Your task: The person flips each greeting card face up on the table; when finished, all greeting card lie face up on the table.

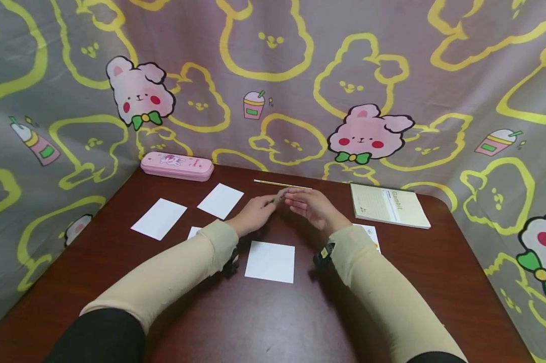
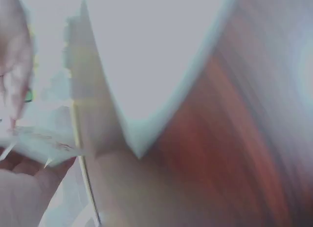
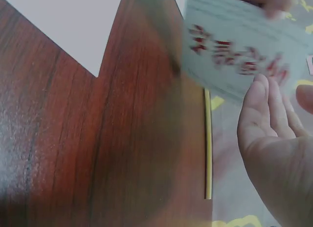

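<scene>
Both hands over the table [image 1: 273,322] middle, just short of the pencil [image 1: 282,184]. Left hand [image 1: 255,214] pinches a small card [image 3: 234,56] with red print at its edge; right hand [image 1: 311,205] sits beside it, fingers relaxed and straight, palm toward the card, touching or nearly so, can't tell which. Card is off the table, between my hands. Looks like I'm mid-handover or about to set it down. Next move needs a firm pinch from the right, or a flat, bare spot among the white paper squares [image 1: 270,261].
</scene>
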A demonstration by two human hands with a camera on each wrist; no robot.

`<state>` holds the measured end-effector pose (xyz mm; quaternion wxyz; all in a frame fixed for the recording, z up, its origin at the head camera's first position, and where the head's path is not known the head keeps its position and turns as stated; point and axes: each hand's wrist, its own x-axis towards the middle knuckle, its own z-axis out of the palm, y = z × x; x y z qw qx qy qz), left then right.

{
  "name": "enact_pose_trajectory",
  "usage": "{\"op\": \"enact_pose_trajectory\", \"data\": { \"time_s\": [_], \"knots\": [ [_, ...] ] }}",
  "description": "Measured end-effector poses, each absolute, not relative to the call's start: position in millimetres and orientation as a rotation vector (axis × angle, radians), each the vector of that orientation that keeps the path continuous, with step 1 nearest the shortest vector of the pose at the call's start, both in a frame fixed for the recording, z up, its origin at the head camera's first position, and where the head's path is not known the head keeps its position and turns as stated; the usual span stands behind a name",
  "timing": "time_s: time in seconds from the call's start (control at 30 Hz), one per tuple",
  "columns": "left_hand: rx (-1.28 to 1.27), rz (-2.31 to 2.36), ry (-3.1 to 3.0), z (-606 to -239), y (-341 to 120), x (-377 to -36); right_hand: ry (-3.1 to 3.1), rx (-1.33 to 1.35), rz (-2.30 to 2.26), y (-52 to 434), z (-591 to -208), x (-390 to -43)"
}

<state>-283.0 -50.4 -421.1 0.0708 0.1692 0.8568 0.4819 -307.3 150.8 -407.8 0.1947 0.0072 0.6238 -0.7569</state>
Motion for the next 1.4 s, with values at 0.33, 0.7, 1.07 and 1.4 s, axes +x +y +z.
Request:
{"op": "enact_pose_trajectory", "data": {
  "time_s": [0.33,0.7,1.07,1.4],
  "knots": [
    [-0.036,2.439,1.672,-400.4,-34.0,-283.9,2.116,0.121,-2.026,153.3,-424.3,-305.1],
    [0.006,2.306,1.983,-404.3,-45.2,-291.0,1.982,0.118,-2.039,169.4,-428.2,-301.1],
    [0.31,1.314,2.798,-420.4,-45.4,-296.7,2.243,0.22,-1.886,188.9,-434.2,-304.2],
    [0.274,1.148,2.896,-434.3,-28.8,-298.4,2.292,0.277,-1.934,196.1,-435.7,-300.3]
  ]
}}
